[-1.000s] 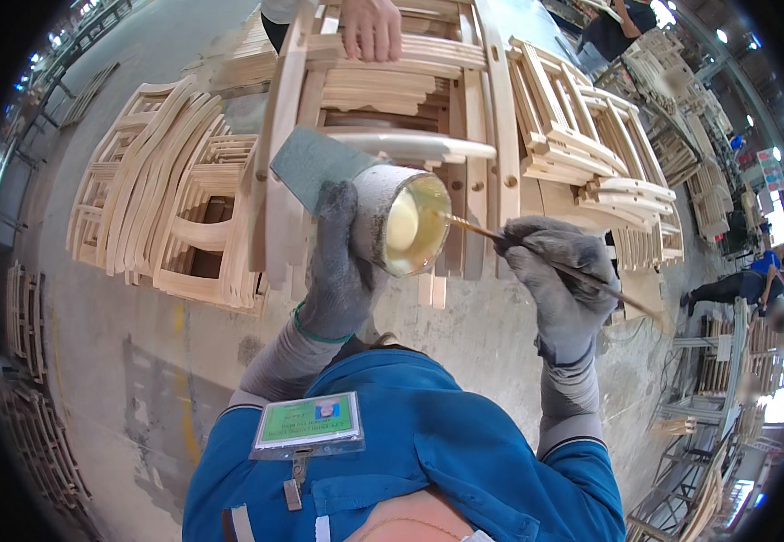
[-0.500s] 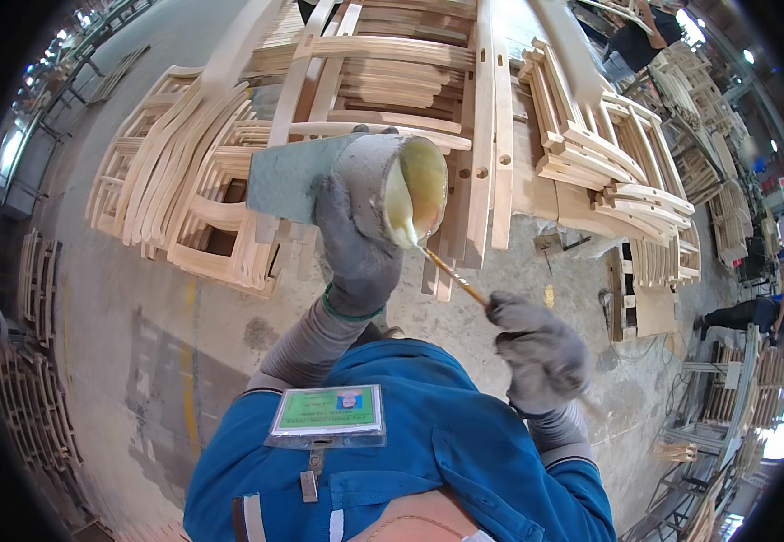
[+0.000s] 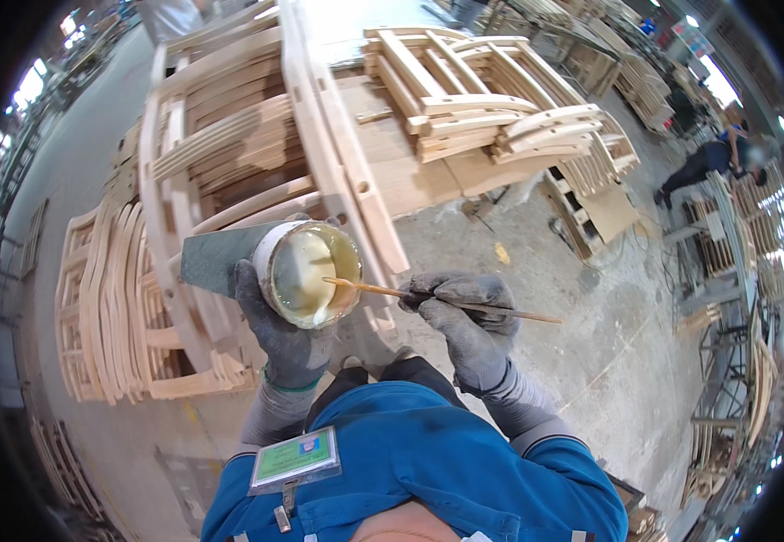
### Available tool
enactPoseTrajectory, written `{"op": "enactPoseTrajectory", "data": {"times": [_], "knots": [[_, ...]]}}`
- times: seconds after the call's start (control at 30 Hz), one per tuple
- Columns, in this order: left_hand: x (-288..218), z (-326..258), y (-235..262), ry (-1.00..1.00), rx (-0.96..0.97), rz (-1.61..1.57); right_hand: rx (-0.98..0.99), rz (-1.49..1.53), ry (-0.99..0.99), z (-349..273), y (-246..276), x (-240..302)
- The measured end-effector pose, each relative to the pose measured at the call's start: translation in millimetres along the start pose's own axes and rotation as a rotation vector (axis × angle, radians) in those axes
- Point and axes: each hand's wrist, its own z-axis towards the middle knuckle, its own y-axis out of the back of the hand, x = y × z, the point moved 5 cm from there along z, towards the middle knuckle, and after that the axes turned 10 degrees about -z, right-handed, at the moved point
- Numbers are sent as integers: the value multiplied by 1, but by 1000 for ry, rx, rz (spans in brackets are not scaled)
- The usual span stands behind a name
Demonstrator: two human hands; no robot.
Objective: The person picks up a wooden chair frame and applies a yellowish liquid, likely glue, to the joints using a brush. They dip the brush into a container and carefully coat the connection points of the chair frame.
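My left grip (image 3: 285, 341) is curled round the pale cup (image 3: 270, 256), held out ahead of me, while my right grip (image 3: 471, 318) pinches the thin stick (image 3: 371, 288) partway along. I judge the cup light and firm, best held by its outer wall, its milky liquid (image 3: 302, 262) likely to slop and the stick stiff but snappable. Half a second ago the stick's tip was at the cup's lower lip; now it lies across the mouth.

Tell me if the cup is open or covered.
Open: the cup has no lid, and pale liquid shows inside.
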Motion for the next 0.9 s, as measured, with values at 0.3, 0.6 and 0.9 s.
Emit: {"op": "enactPoseTrajectory", "data": {"times": [0.3,0.6,0.9], "knots": [[143,27,-83,253,107,-136,-222,-179,-90,31,150,27],[303,40,-162,198,285,-119,-16,-389,112,95,298,101],[356,75,-180,57,172,-52,36,-583,208,132,341,68]]}}
